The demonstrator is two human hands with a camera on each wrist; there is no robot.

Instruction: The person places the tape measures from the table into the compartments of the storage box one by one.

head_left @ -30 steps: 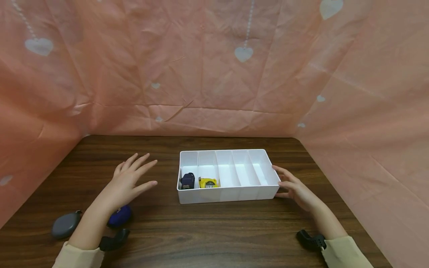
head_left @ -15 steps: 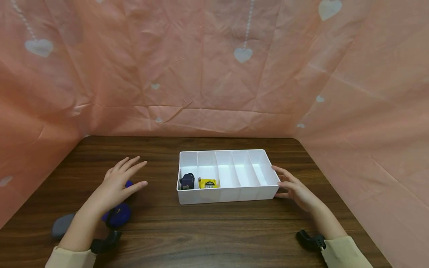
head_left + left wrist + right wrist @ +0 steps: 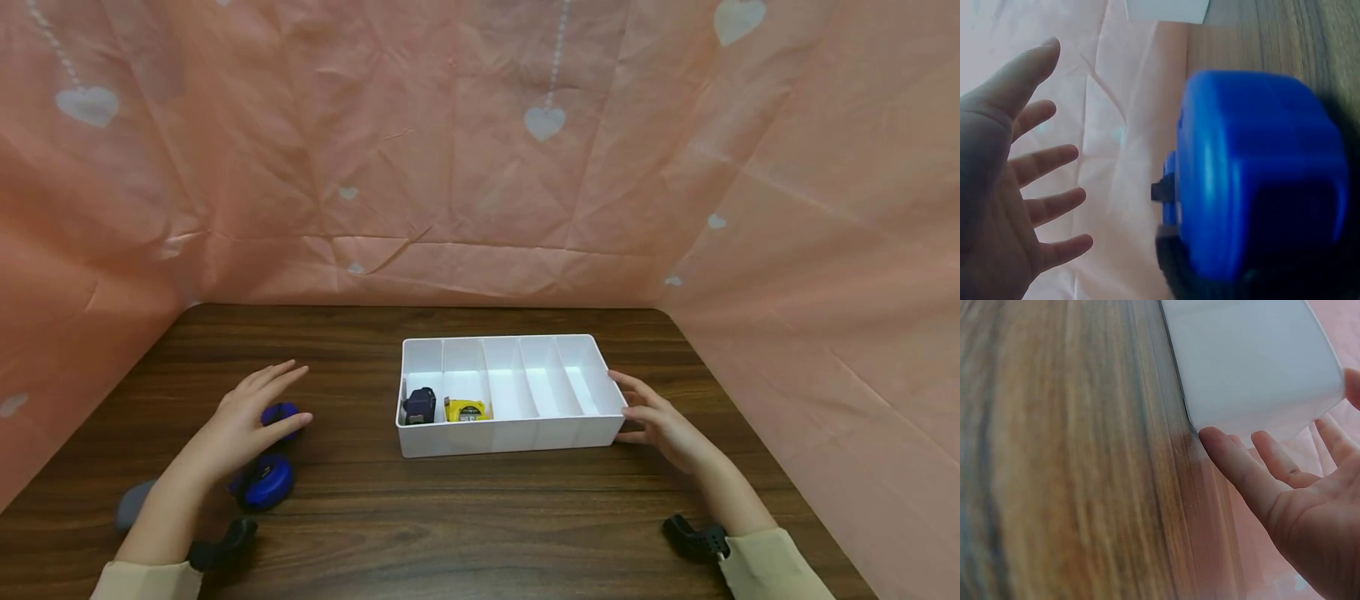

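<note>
A white box (image 3: 517,435) with five-slot-like dividers stands mid-table. In its leftmost compartment is a dark navy tape measure (image 3: 420,406); a yellow tape measure (image 3: 466,410) lies in the compartment beside it. My right hand (image 3: 670,427) rests its spread fingertips against the box's right end, as the right wrist view also shows. Over the left of the table hovers my left hand (image 3: 238,423), palm inward, fingers extended and holding nothing. Near it lie a rounded blue tape measure (image 3: 268,482) with a black strap, large in the left wrist view, and another blue item (image 3: 280,421) partly behind the hand.
A grey rounded object (image 3: 132,505) lies at the far left, partly covered by the left forearm. Pink cloth (image 3: 450,167) with white hearts hangs behind and beside the brown wooden table (image 3: 480,525). Both wrists wear black bands.
My left hand has drawn back leftward and nearer, revealing the second blue item and covering more of the grey object. The right hand and box stay put.
</note>
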